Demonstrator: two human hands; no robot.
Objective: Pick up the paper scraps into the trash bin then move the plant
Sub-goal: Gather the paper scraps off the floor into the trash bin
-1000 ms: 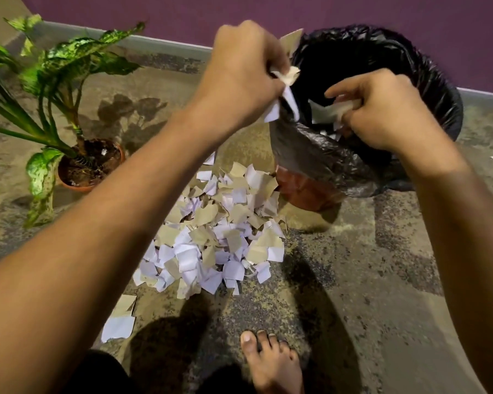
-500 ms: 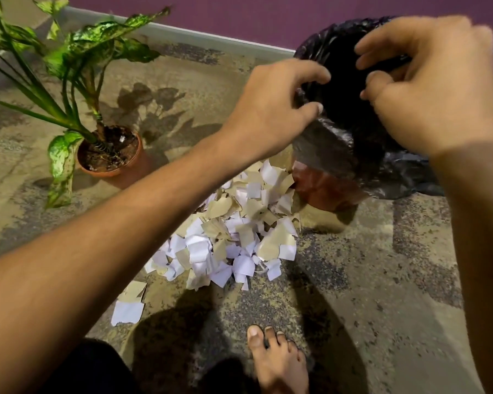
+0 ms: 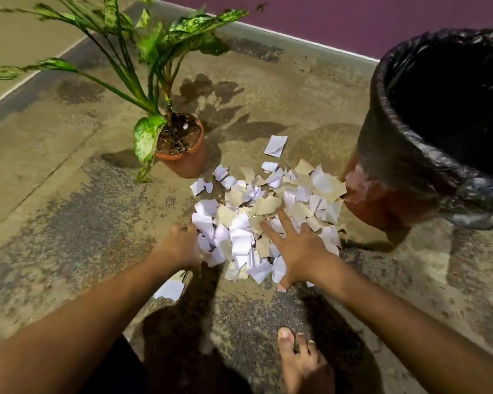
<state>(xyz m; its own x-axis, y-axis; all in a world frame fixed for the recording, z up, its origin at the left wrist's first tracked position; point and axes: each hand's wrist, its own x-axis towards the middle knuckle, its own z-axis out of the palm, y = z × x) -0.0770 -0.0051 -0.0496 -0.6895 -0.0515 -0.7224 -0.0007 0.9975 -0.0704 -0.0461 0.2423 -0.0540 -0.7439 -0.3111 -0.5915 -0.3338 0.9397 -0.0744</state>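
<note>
A pile of white and tan paper scraps point(image 3: 271, 206) lies on the concrete floor. My left hand point(image 3: 180, 245) is at the pile's near left edge, fingers curled into the scraps. My right hand point(image 3: 296, 248) lies flat on the near right part of the pile with its fingers spread. To the right, an orange trash bin point(image 3: 382, 206) lined with a black bag stands touching the pile. The plant point(image 3: 165, 52), green-leaved in an orange pot point(image 3: 185, 163), sits just behind the pile on the left.
One loose white scrap point(image 3: 170, 288) lies under my left wrist, another point(image 3: 275, 146) behind the pile. My bare foot point(image 3: 302, 362) is at the bottom. A purple wall point(image 3: 353, 18) with a pale baseboard runs behind the bin.
Both hands have come down from the bin's mouth to the pile on the floor. The scraps they held a second ago are gone from them.
</note>
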